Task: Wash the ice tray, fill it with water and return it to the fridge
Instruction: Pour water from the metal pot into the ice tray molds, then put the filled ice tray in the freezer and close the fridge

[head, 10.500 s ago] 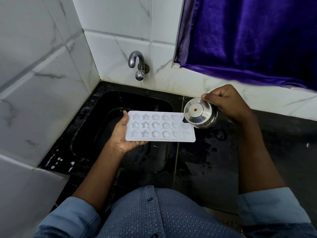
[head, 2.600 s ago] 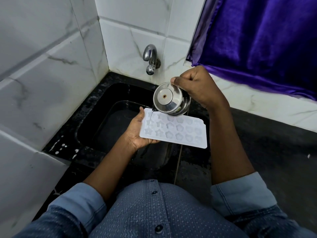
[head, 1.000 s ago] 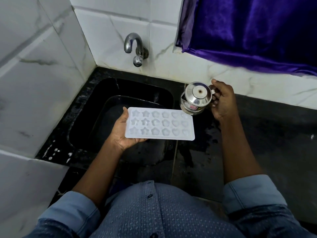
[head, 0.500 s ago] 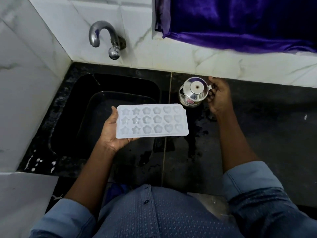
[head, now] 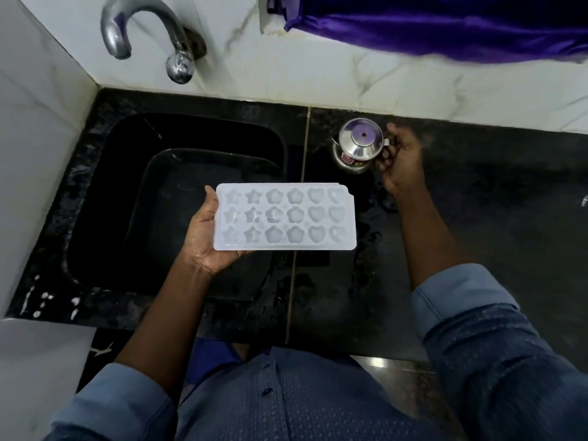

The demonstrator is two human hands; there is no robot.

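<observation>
A white ice tray [head: 284, 216] with star, flower and heart moulds is held level over the right edge of the black sink [head: 105, 198]. My left hand [head: 205, 237] grips its left end, thumb on the rim and fingers underneath. A small steel jug [head: 358, 149] stands upright on the black counter [head: 477, 233] behind the tray. My right hand [head: 399, 160] is at the jug's handle with its fingers curled beside it; the hand is blurred, so the hold on the handle is unclear.
A steel tap [head: 146, 33] juts from the white tiled back wall above the sink. White tiles close off the left side. A purple curtain [head: 445, 23] hangs at the top right. The counter near the sink is wet.
The jug went from pouring over the tray to standing upright on the counter at the back. The tray stays level in my left hand. The camera has tilted further down.
</observation>
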